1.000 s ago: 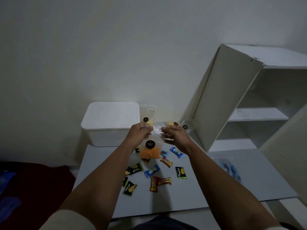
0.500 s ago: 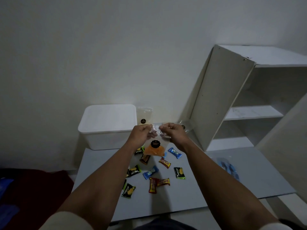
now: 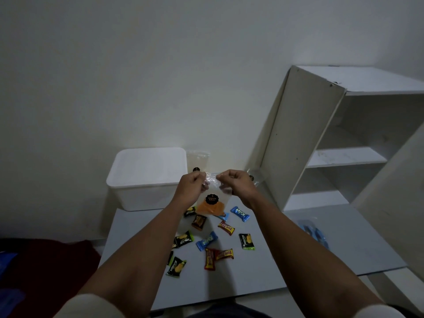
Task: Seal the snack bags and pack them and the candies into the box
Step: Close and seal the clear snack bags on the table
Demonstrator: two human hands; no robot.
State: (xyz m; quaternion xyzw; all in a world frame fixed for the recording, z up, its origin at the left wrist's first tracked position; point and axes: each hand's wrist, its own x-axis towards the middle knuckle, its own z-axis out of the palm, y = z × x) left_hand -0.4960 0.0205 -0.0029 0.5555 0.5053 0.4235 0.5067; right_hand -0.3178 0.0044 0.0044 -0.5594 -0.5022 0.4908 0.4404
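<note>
White board (image 3: pixel 344 244), scattered candies (image 3: pixel 206 241), lidded box (image 3: pixel 146 177), shelf (image 3: pixel 344 157) beside

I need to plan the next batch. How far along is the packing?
Nothing looks packed: the white box still has its lid on. In hand: left hand and right hand pinch the top of one snack bag. Left: another bag by the wall and the candies on the board.

Dim, grainy picture; a pale glow on the far wall (image 3: pixel 206 125); wide-angle bending at edges.
</note>
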